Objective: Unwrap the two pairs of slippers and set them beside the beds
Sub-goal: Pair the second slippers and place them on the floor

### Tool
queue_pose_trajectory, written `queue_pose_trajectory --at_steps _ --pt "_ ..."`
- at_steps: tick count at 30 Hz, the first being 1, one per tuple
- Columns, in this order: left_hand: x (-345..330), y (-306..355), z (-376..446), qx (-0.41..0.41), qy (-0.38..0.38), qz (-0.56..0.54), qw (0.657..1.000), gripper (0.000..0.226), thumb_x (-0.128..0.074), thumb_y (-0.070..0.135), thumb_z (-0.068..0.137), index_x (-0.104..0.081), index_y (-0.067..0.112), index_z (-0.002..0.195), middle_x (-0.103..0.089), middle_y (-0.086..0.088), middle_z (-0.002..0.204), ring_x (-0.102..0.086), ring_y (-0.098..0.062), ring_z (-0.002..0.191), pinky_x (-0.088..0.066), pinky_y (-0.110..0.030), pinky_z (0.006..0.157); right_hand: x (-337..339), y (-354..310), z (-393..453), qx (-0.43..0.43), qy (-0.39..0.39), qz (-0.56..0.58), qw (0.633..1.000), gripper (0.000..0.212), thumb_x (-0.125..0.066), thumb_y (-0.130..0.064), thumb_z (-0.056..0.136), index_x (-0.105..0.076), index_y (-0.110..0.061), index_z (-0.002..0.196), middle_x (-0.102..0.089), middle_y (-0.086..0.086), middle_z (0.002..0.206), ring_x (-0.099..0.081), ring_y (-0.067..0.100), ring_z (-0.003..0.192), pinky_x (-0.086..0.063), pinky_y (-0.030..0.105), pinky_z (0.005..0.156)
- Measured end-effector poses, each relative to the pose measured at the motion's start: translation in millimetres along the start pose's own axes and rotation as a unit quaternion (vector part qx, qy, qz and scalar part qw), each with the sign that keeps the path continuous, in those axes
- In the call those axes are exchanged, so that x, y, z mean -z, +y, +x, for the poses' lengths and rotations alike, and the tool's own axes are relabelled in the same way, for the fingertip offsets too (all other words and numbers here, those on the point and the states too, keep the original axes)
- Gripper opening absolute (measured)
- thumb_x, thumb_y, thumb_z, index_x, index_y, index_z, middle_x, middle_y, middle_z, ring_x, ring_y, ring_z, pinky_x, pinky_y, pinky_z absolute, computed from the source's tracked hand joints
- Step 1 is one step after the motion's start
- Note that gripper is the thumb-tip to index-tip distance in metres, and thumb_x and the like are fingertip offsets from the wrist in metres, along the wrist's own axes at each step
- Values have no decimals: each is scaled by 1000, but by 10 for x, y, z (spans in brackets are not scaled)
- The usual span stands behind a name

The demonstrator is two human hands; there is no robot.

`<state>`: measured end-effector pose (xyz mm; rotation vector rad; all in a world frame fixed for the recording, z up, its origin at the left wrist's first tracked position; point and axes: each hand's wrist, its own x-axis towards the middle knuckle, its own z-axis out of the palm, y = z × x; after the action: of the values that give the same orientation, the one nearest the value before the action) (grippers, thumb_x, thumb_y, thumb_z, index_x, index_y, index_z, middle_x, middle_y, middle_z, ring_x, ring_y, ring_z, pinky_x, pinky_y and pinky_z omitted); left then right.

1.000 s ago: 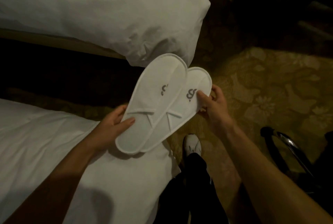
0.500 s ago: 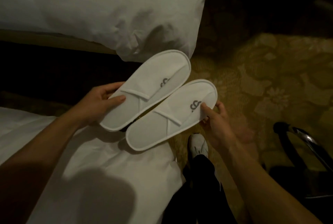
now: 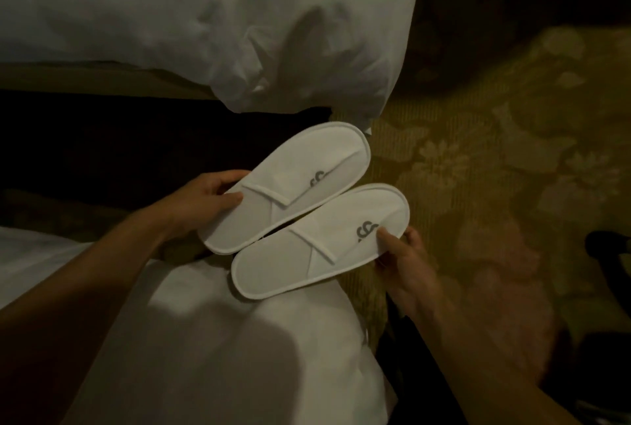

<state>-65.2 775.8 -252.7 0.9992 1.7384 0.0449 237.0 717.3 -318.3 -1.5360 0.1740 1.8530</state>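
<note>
Two flat white slippers with a grey logo are held in the air between two beds. My left hand (image 3: pixel 208 199) grips the heel side of the upper slipper (image 3: pixel 293 182), thumb on top. My right hand (image 3: pixel 403 254) pinches the toe end of the lower slipper (image 3: pixel 317 247), thumb beside the logo. The slippers lie side by side, the upper one's edge slightly over the lower one's. No wrapper shows on them. A second pair is not in view.
A far bed (image 3: pixel 205 14) with white bedding fills the top; a near bed (image 3: pixel 222 339) with a white duvet fills the bottom left. A dark gap (image 3: pixel 119 144) runs between them. Patterned carpet (image 3: pixel 495 151) spreads right. A dark metal-framed object (image 3: pixel 607 247) stands at the right edge.
The two slippers, first overlapped as one stack, have been drawn apart, one per hand. They have tilted flatter and dropped lower in view; the right hand moved down and right.
</note>
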Motion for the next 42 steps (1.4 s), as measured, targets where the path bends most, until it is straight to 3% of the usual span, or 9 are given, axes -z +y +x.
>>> queue_pose_trajectory --at_steps 4,12,17,22,27,30,33,38,42 --pt "-108 -219 424 -8 7 90 996 40 -48 16 99 -51 41 130 -55 9 112 -54 -11 97 -41 -28 78 104 322 311 -33 -8 33 999 29 -61 0 89 -62 -22 107 -78 4 92 -70 23 87 -59 30 59" --pt "-419 -659 1117 4 26 161 987 38 -43 12 100 -52 28 133 -53 0 117 -49 -20 106 -35 -32 86 250 878 933 -95 -20 114 989 44 -54 9 90 -56 -15 127 -68 18 120 -65 34 111 -55 47 90" --pt "-571 -788 1417 10 39 179 983 36 -40 11 102 -50 27 133 -49 -1 114 -46 -20 101 -35 -33 82 296 1015 1250 -98 -23 112 989 50 -53 10 90 -55 -18 131 -70 13 118 -67 29 109 -61 39 80" --pt "-609 -897 1656 17 25 206 978 33 -39 10 101 -53 25 128 -54 -6 117 -51 -25 105 -39 -35 84 283 1178 1495 -113 -23 120 986 53 -52 11 90 -52 -18 134 -67 15 125 -64 31 112 -60 39 82" --pt "-650 -1073 1891 20 9 242 970 31 -41 12 99 -54 25 124 -60 -10 119 -56 -31 110 -45 -42 96 292 1406 1702 -129 -6 105 986 45 -53 13 88 -56 -18 120 -68 18 118 -66 34 109 -52 51 96" --pt "-723 -1190 2022 40 4 253 967 30 -41 14 99 -55 28 122 -60 -10 120 -56 -30 110 -46 -43 97 330 1548 1834 -140 8 96 985 43 -54 14 87 -58 -17 117 -68 18 118 -65 35 109 -54 49 92" --pt "-778 -1296 2140 59 5 261 963 34 -39 14 99 -53 30 126 -59 -10 125 -56 -31 114 -45 -46 101 338 1647 1948 -154 6 114 981 47 -52 15 87 -55 -10 126 -66 21 121 -64 37 111 -56 45 89" --pt "-821 -1475 2306 65 -3 276 959 37 -42 11 98 -53 24 131 -59 -13 130 -56 -33 117 -45 -41 100 334 1756 2135 -164 -9 103 981 48 -46 17 88 -51 -2 132 -63 27 125 -60 41 116 -49 50 98" --pt "-860 -1572 2390 77 2 291 954 38 -41 12 97 -54 24 131 -58 -15 132 -55 -34 117 -45 -42 99 311 1826 2196 -178 -16 66 982 46 -47 15 89 -51 -4 130 -63 26 124 -62 39 114 -52 45 94"
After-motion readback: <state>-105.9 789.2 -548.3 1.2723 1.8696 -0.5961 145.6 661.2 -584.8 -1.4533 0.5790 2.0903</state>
